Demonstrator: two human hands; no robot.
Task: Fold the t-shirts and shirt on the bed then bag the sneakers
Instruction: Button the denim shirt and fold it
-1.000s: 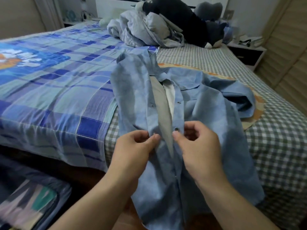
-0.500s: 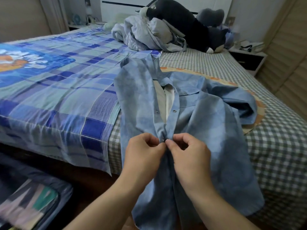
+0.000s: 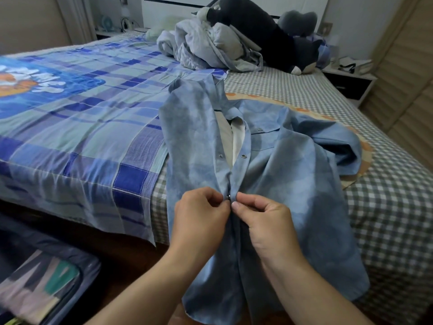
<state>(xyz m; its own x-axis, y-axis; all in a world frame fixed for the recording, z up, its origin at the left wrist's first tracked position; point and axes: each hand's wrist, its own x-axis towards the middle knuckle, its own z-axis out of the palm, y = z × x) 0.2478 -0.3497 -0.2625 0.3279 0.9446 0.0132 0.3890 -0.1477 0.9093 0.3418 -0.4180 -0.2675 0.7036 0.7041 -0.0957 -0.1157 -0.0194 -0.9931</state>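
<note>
The mottled blue snap-front shirt (image 3: 269, 184) lies across the checked bed (image 3: 386, 207) edge. Left hand (image 3: 201, 221) and right hand (image 3: 262, 226) pinch its plackets together; seemingly a snap. Align halves squarely, then press.

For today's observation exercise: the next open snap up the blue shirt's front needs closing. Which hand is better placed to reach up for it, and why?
Probably the right hand. The socket snap sits on the shirt edge directly above it. The left hand can keep pinching the lower snap.
</note>
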